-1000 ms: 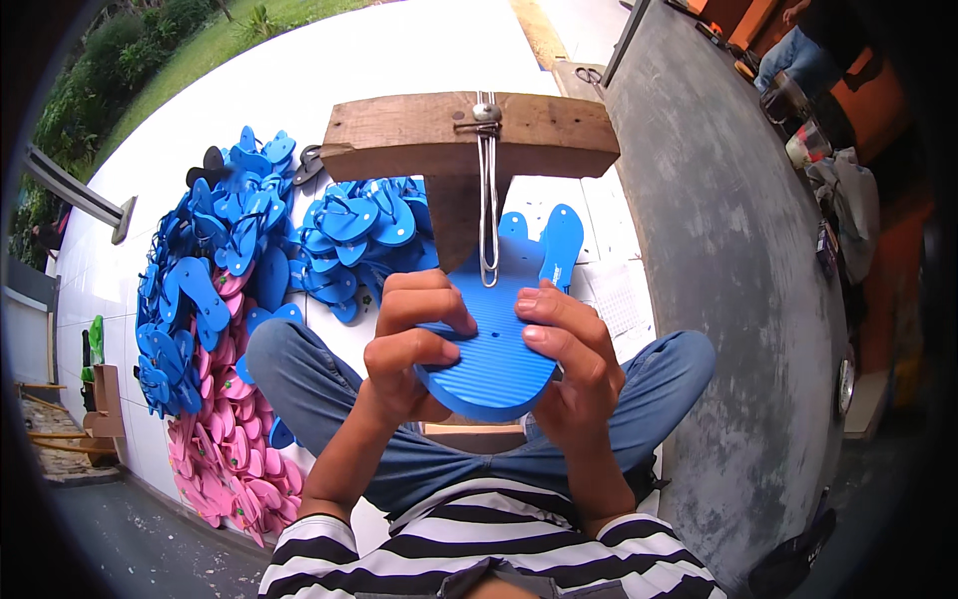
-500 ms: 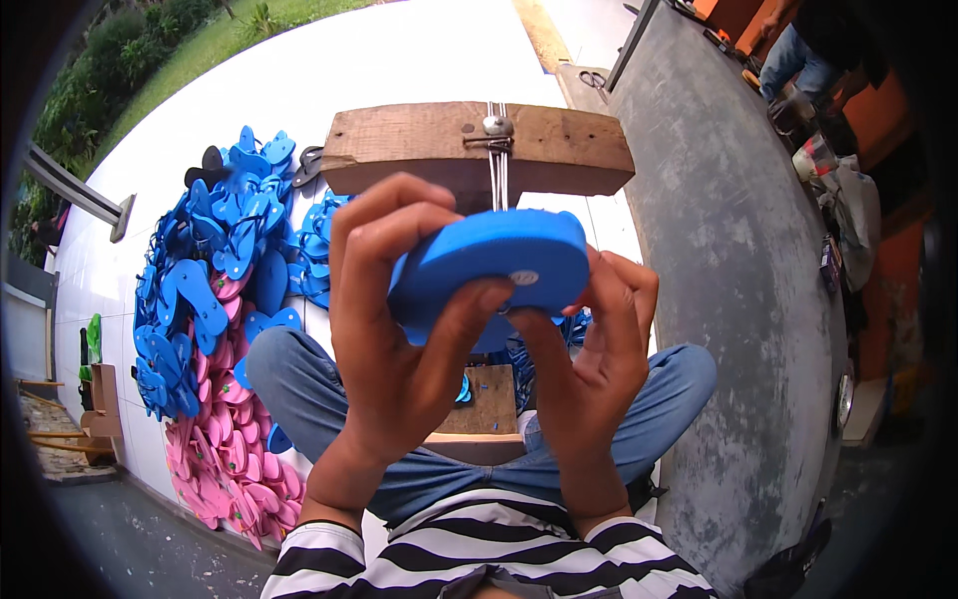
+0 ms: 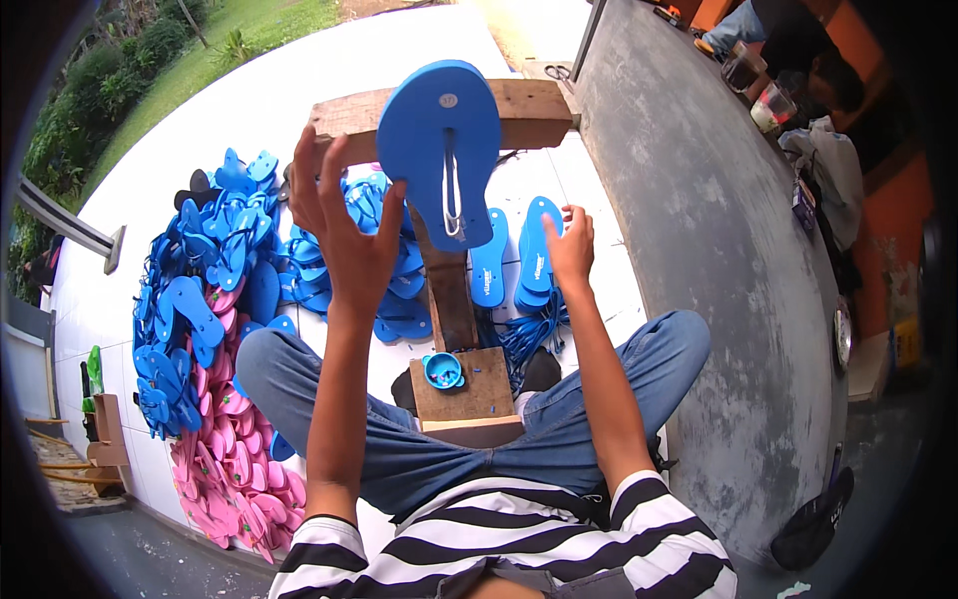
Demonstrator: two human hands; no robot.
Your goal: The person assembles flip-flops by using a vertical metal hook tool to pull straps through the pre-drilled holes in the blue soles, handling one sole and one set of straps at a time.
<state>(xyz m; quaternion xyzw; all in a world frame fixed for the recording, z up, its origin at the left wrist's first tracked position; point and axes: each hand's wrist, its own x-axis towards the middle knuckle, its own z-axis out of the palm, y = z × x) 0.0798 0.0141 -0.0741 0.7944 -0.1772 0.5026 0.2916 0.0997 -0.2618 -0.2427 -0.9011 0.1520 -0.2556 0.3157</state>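
A blue flip-flop sole (image 3: pixel 424 120) stands upright in front of a wooden crossbeam (image 3: pixel 534 115), with thin metal rods (image 3: pixel 450 190) showing at its middle. My left hand (image 3: pixel 349 220) is beside it, fingers spread and empty. The thumb is by the sole's edge; whether it touches cannot be made out. My right hand (image 3: pixel 573 252) is lower on the right, fingers apart and slightly bent, with nothing visible in it. It is at the edge of a stack of blue soles (image 3: pixel 537 262). Another blue sole (image 3: pixel 488 270) lies left of that stack.
Blue straps (image 3: pixel 534 334) lie below the stack. A small blue cup (image 3: pixel 442 371) sits on a wooden block (image 3: pixel 479 389), joined to an upright post (image 3: pixel 451 299). Blue flip-flops (image 3: pixel 205 290) and pink ones (image 3: pixel 235 469) are heaped at left. Another person (image 3: pixel 798 40) is at far right.
Both hands have come off the blue sole and moved apart, the right one down toward the stacked soles. The sole now stands upright at the crossbeam with the rods showing.
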